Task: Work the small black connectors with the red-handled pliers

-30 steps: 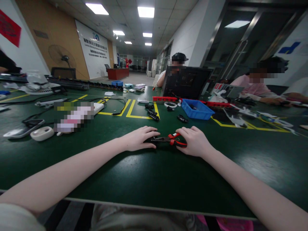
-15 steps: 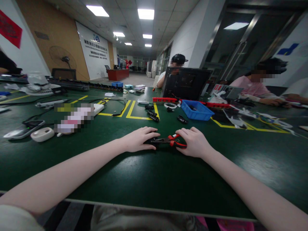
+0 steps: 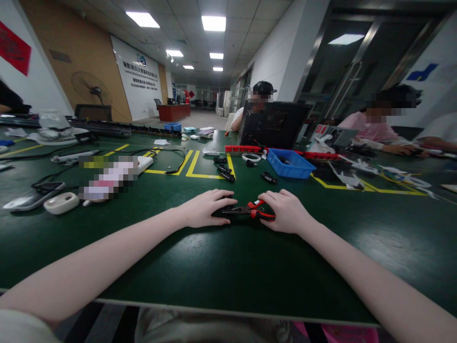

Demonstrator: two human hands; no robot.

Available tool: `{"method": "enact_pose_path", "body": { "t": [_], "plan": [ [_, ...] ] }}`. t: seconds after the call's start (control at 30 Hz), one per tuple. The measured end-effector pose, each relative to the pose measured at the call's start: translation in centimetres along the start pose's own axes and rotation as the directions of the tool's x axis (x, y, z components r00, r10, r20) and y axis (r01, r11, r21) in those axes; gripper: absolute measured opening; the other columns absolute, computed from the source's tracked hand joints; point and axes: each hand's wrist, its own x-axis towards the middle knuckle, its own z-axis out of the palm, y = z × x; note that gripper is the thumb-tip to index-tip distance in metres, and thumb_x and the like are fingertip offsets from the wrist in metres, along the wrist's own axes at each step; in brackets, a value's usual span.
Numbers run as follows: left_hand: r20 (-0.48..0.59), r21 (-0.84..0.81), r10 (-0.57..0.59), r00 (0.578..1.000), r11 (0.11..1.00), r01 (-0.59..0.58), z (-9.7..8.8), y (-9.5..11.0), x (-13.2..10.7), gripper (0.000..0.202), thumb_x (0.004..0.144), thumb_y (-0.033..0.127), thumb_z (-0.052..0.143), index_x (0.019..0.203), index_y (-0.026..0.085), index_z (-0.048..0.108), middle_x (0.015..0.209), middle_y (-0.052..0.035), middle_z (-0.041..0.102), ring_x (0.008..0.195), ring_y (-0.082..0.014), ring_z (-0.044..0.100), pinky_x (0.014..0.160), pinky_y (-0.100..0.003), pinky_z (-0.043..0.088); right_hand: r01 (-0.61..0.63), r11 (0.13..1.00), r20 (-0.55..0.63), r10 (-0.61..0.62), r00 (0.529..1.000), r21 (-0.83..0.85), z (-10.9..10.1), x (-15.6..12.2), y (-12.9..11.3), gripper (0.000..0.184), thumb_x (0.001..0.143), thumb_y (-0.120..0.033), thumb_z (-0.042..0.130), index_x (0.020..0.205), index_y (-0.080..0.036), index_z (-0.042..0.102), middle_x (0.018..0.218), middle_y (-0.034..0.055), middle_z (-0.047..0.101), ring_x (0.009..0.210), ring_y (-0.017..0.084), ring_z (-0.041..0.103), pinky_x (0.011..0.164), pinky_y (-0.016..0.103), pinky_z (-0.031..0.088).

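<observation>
Green workbench (image 3: 228, 276), bright workshop, blue bin (image 3: 291, 164) at one o'clock. Right hand (image 3: 287, 212) gripping red pliers (image 3: 255, 210), left hand (image 3: 205, 209) flat on dark part (image 3: 218, 213); unchanged.

bright indoor scene, lit by white ceiling panels (image 3: 213, 23) overhead, pale sheen on the dark green surface (image 3: 378, 238), soft shadows under left hand (image 3: 205, 209) and right hand (image 3: 287, 213), edges stretched by wide lens, lower corners blurred

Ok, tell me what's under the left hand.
Beneath the left hand a small black part peeks out, by the nose of the red-handled pliers in the right hand. The rest is covered.
</observation>
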Motion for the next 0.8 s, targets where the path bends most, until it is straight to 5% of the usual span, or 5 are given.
{"method": "enact_pose_path", "body": {
  "t": [0.8],
  "plan": [
    [0.018,-0.047,-0.044,0.999,0.998,0.045,-0.12,0.17,0.06,0.054,0.092,0.045,0.059,0.138,0.019,0.047,0.142,-0.0150,0.045,0.127,-0.0295,0.048,0.107,-0.047,0.041,-0.009,1.000,-0.018,0.009,1.000,-0.007,-0.02,-0.03,0.04,0.044,0.075,-0.043,0.061,0.107,-0.013,0.060,0.098,0.0121,0.068,0.080,0.024,0.063,0.075,0.036,0.035]
  ]
}}
